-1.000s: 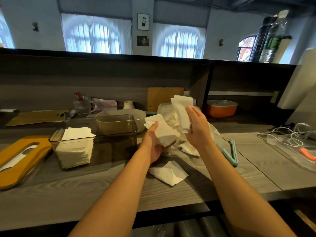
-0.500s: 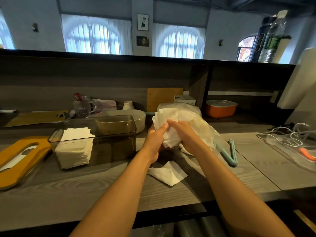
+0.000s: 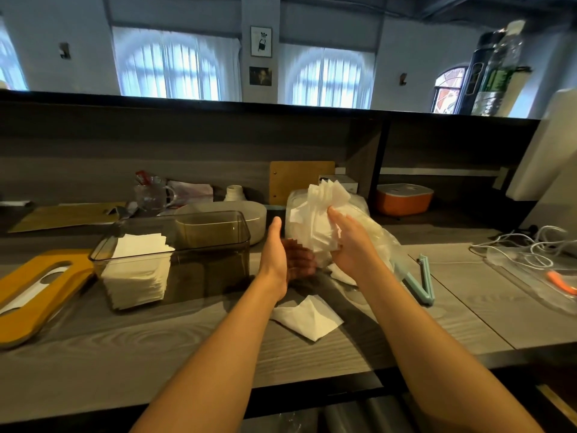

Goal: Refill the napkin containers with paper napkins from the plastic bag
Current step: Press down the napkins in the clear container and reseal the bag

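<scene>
A smoky clear napkin container stands on the grey counter, with a stack of white napkins in its left end and its right part bare. Right of it lies the clear plastic bag of napkins. My right hand grips a bunch of white napkins above the bag. My left hand is held open, palm toward the bunch, a little apart from it and holding nothing. One loose napkin lies on the counter between my forearms.
The container's orange lid lies at the far left. A teal bag clip lies right of the bag. A pale bowl, a glass mug and an orange box stand at the back. White cables sit at the right.
A second ago each hand held napkins. They came together on one bunch, and now my left hand has let go and drawn down-left while my right hand keeps the bunch.
</scene>
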A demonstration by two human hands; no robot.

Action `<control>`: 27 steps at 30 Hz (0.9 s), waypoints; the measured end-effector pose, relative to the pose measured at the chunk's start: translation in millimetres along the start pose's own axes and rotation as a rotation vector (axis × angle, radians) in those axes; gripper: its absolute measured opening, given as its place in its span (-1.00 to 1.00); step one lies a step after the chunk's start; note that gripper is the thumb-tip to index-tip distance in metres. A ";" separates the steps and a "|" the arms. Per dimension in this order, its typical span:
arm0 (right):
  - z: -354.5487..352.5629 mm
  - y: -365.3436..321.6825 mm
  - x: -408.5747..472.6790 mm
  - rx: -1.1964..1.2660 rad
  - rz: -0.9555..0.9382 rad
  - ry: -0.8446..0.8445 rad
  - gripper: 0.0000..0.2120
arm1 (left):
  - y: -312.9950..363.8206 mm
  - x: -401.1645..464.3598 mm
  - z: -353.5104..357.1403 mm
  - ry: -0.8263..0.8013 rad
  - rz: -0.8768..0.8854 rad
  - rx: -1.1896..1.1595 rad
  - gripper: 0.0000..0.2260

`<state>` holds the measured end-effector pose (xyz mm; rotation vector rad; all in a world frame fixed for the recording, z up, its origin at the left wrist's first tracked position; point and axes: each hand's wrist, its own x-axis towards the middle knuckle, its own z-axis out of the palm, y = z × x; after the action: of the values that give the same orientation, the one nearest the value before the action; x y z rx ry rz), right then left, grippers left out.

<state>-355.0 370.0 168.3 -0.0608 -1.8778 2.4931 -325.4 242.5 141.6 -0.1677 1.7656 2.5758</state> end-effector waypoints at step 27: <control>-6.6 -0.1 6.2 -0.230 -0.080 0.335 -0.82 | 15.5 -7.7 2.6 0.018 0.102 -0.540 -0.67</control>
<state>-360.9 376.5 166.5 -0.3733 -1.9623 2.0497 -319.1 239.7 157.7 -0.1048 1.0626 3.0691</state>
